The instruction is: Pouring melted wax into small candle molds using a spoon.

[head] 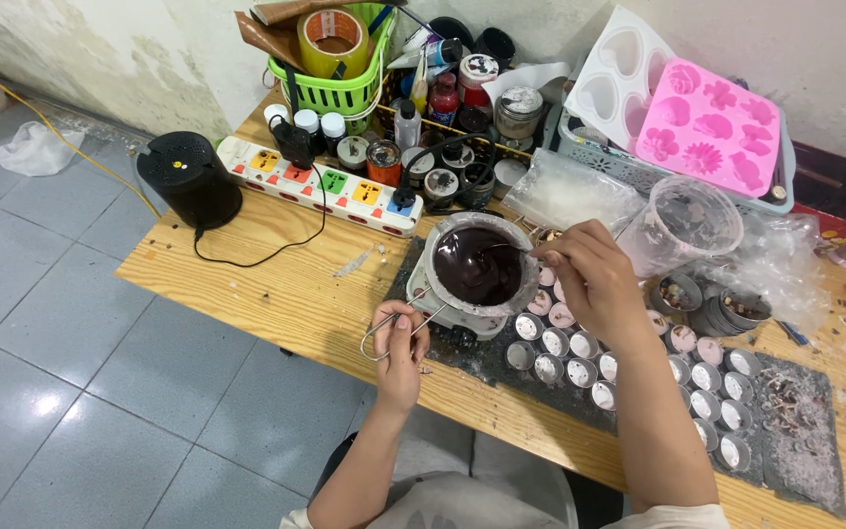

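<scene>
Both hands' fingers are closed: left hand (401,345) on wire handle (391,329), right hand (587,274) hiding stirrer (507,249) top.

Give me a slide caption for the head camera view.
Left hand grips the wire handle of a melting pot; right hand stirs its dark liquid.

Pot (477,264): small round metal melting pot, upright on a little white base at the near middle of the wooden table, filled with dark brown, glossy liquid.
Wire handle (396,328): thin metal loop reaching out from the pot's near-left side, over the table's near edge.
Stirrer (513,249): thin stick, tilted, its tip in the liquid from the right.
</scene>
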